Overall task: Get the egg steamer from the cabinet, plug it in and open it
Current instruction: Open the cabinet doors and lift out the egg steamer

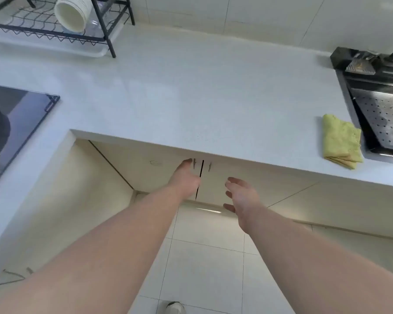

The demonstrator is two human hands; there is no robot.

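The egg steamer is out of sight. Under the white countertop (191,98) are two cream cabinet doors, the left door (145,168) and the right door (247,177), shut with a dark gap (200,177) between them. Small handles (194,162) sit on either side of the gap near the top. My left hand (185,176) reaches to the left door, its fingertips beside that door's handle; the handle still shows uncovered. My right hand (241,196) hovers in front of the right door with fingers spread, holding nothing.
A black dish rack (61,30) with stacked white bowls (70,14) stands at the back left. A dark cooktop (16,123) lies at the left, a black sink (377,105) at the right with a folded yellow cloth (340,139) beside it. Below is a tiled floor (204,264).
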